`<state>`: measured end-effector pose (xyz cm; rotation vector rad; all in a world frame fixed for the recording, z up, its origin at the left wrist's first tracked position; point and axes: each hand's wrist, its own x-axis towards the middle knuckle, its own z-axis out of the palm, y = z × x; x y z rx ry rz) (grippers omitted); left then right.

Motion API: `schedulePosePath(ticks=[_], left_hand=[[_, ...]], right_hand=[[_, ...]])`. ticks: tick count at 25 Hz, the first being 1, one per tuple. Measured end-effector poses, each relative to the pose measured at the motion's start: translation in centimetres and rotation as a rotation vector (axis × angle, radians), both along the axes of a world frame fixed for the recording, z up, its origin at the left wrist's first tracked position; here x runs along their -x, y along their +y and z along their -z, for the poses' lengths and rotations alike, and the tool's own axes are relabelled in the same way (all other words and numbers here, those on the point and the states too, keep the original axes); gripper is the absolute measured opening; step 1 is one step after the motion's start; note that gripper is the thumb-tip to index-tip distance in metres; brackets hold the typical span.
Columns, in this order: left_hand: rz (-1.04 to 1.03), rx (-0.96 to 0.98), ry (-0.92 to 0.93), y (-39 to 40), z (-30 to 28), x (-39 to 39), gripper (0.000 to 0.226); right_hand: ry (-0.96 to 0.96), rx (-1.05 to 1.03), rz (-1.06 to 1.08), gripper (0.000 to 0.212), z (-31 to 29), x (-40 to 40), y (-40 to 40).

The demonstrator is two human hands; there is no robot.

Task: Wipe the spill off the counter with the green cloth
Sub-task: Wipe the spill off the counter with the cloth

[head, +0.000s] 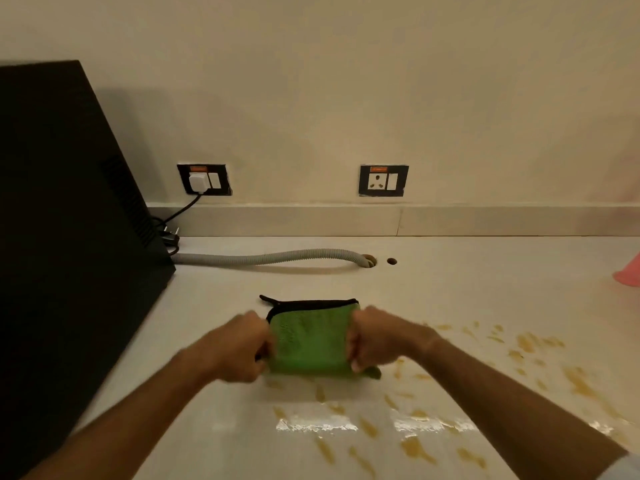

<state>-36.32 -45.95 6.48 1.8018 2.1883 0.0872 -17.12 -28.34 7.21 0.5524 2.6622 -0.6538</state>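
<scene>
A folded green cloth [310,337] with a black hem is stretched between my two hands over the pale counter [450,292]. My left hand [239,348] is closed on its left edge. On the opposite edge my right hand [375,337] is closed too. Yellow-brown streaks and wet patches of spill [415,424] spread over the counter near me and off to the right, reaching just under the cloth's lower edge.
A large black appliance [69,254] fills the left side. Behind the cloth a grey corrugated hose [270,258] runs into a hole in the counter. Two wall sockets [383,180] sit above the backsplash; a pink object [628,271] is at the right edge.
</scene>
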Motion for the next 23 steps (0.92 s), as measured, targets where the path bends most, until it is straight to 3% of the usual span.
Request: schedulePosePath(ticks=[3, 5, 8, 10, 13, 15, 19, 23], left_hand=[[-0.008, 0.124, -0.156, -1.8, 3.1, -0.5, 0.016], [-0.104, 0.038, -0.237, -2.4, 4.0, 0.4, 0.016], [-0.252, -0.268, -0.04, -2.7, 6.2, 2.5, 0.034], [-0.359, -0.278, 0.054, -2.8, 8.0, 3.4, 0.057], [-0.407, -0.155, 0.072, -2.9, 10.4, 3.9, 0.073], [-0.362, -0.114, 0.089, -3.0, 11.5, 4.0, 0.072], [-0.345, -0.124, 0.141, -3.1, 12.7, 4.2, 0.076], [-0.352, -0.141, 0.149, -3.0, 13.1, 4.3, 0.075]], right_hand=[[-0.193, 0.028, -0.064, 0.017, 1.9, 0.6, -1.0], [-0.216, 0.016, -0.024, 0.018, 1.9, 1.7, -0.8], [0.073, -0.059, 0.168, 0.017, 2.9, 3.6, -1.1], [0.225, -0.071, 0.255, 0.027, 4.6, 5.0, -2.3], [0.237, -0.092, 0.198, 0.066, 7.8, 7.4, -4.7], [0.243, -0.18, 0.145, 0.08, 9.9, 8.7, -6.0], [0.277, -0.338, 0.169, 0.082, 12.5, 9.8, -6.8], [0.29, -0.371, 0.182, 0.08, 12.4, 10.4, -6.9]])
